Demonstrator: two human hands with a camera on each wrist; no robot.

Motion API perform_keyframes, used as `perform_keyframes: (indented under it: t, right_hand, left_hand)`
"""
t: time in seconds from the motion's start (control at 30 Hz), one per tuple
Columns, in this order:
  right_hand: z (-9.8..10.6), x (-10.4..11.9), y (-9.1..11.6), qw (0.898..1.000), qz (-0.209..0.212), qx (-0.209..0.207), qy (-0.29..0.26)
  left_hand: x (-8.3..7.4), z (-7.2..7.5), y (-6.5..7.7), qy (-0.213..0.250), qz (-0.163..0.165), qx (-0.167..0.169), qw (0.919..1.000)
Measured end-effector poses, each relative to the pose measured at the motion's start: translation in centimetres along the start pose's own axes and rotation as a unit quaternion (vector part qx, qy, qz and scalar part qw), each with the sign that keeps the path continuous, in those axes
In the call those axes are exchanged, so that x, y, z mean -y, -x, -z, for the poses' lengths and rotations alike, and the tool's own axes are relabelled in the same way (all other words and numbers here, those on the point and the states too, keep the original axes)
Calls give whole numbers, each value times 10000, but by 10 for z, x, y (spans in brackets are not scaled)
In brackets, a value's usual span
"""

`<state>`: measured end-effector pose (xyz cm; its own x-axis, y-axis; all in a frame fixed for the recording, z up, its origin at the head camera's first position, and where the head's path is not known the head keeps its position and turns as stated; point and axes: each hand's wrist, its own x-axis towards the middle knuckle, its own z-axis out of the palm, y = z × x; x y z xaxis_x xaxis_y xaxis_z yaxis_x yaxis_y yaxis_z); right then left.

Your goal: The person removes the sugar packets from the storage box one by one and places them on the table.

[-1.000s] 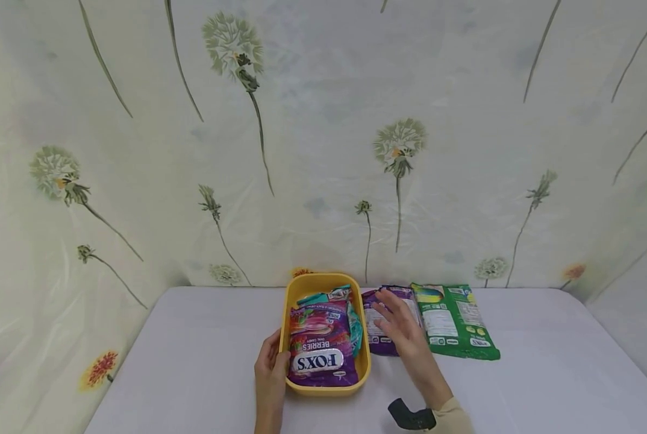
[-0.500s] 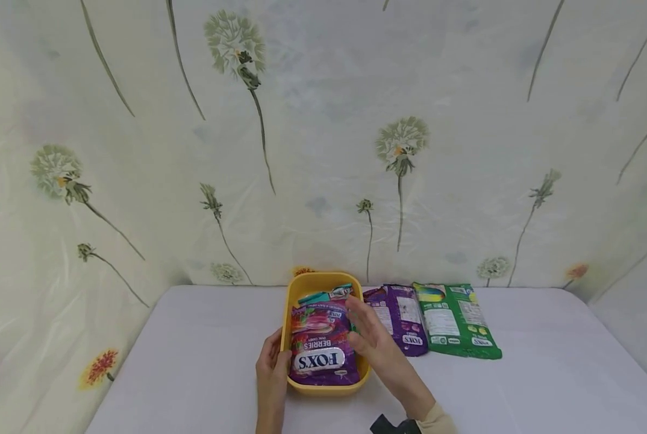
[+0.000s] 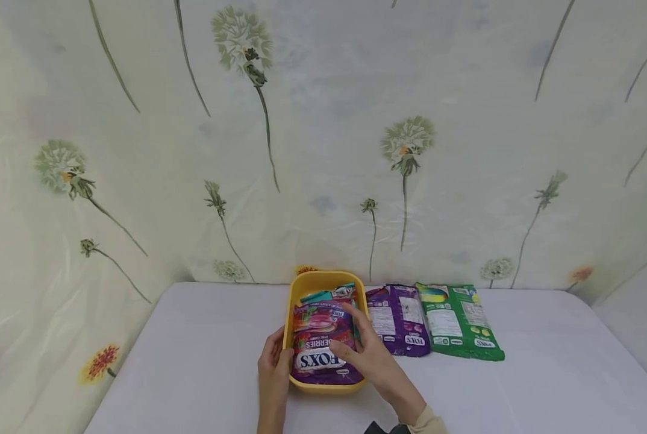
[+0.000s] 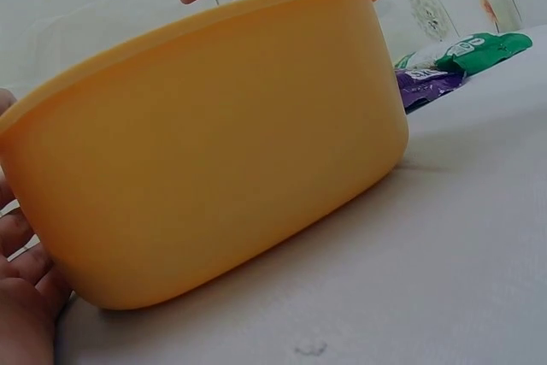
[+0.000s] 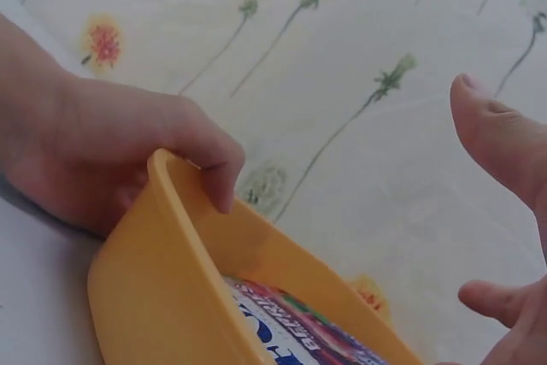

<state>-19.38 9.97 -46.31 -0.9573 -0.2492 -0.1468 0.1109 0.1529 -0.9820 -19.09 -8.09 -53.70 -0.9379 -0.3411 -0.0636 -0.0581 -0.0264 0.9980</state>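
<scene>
A yellow plastic tub (image 3: pixel 328 389) stands on the table with candy bags in it. On top lies a purple Fox's Berries candy bag (image 3: pixel 311 331), over a teal bag (image 3: pixel 315 296). My left hand (image 3: pixel 273 374) grips the tub's left side; in the right wrist view its thumb (image 5: pixel 224 181) hooks over the rim. My right hand (image 3: pixel 375 360) is over the tub's right side with fingers spread and nothing held. In the left wrist view it shows above the rim, while the tub wall (image 4: pixel 222 151) hides the contents.
Right of the tub, a purple candy bag (image 3: pixel 394 319) and a green candy bag (image 3: pixel 456 322) lie side by side at the table's back edge. A floral curtain (image 3: pixel 312 150) hangs behind the white-covered table (image 3: pixel 209 355). A black strap piece (image 3: pixel 384 428) shows by the right sleeve.
My right hand has moved left from above the loose purple bag to over the tub. My left hand has kept its grip on the tub, which stays in place.
</scene>
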Motion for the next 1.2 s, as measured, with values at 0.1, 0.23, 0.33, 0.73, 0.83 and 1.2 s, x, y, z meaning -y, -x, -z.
perform_keyframes:
  t: [0.1,0.23,0.33,0.73,0.83,1.2]
  right_hand:
    - [1,2,1,9998,-11,2,-184]
    - [2,3,1,9990,-48,108,-438]
    - [5,2,1,9975,-16,477,-521]
    - [-5,0,1,9863,679,829,1251]
    - [-8,-2,0,9843,761,631,1460]
    - [-5,-7,0,9945,450,13,943]
  left_hand:
    - [0,1,0,-19,60,17,10000]
    - [0,1,-1,-25,65,26,10000]
    - [-1,1,-1,-19,-14,38,10000]
    - [-1,2,0,110,-283,39,9995]
    - [-1,1,0,48,-265,-1,9996]
    - [2,0,2,-47,-152,12,9999]
